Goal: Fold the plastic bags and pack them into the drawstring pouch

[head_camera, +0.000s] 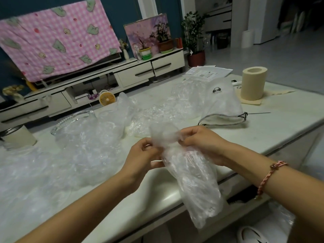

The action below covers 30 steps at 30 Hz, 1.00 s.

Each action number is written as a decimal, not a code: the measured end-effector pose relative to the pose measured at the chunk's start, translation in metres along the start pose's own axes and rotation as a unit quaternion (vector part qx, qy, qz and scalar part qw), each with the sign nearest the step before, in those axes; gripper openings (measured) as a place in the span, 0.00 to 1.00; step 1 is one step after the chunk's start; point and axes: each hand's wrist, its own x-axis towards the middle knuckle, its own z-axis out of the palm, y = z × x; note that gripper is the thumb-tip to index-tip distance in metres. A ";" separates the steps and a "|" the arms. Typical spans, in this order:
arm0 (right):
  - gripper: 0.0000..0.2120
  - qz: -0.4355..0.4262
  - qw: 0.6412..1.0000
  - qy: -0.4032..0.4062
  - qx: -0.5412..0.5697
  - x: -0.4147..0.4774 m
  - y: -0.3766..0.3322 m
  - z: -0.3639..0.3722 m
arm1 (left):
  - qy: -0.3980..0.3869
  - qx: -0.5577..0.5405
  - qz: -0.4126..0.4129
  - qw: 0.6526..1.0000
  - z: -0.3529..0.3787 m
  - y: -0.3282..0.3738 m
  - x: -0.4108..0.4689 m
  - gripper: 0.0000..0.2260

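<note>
Teal wall (122, 13), white media console (133, 76), pale tiled floor (289, 57) (dimly lit)

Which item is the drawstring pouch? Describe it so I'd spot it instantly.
Start at the pale table, far right side, beside the beige paper roll. The drawstring pouch lies there: unlike the crinkled clear bags, it has a black logo and black cord.

One camera sits on the person's head. It looks forward and down over the table (280, 123), close to the left hand (140, 155) and right hand (203, 144), and seems tipped sideways.
</note>
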 end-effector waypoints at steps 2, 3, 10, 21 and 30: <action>0.17 0.003 1.000 -0.004 0.002 0.000 -0.003 0.000 | -0.006 -0.103 -0.046 0.994 0.001 0.004 -0.001 0.09; 0.18 -0.001 1.000 -0.010 -0.005 -0.001 -0.004 0.002 | -0.009 -0.158 -0.075 0.985 0.000 0.006 -0.001 0.09; 0.20 -0.053 0.996 0.046 -0.060 0.000 -0.003 0.007 | -0.183 -0.051 -0.146 0.971 0.005 0.003 -0.014 0.17; 0.33 -0.398 0.686 -0.031 -0.608 -0.022 0.015 0.006 | -0.072 -0.063 -0.172 0.980 -0.010 0.003 -0.011 0.10; 0.06 -0.167 0.951 -0.101 -0.238 -0.025 0.015 0.019 | -0.032 0.043 -0.050 0.997 -0.005 -0.004 -0.017 0.06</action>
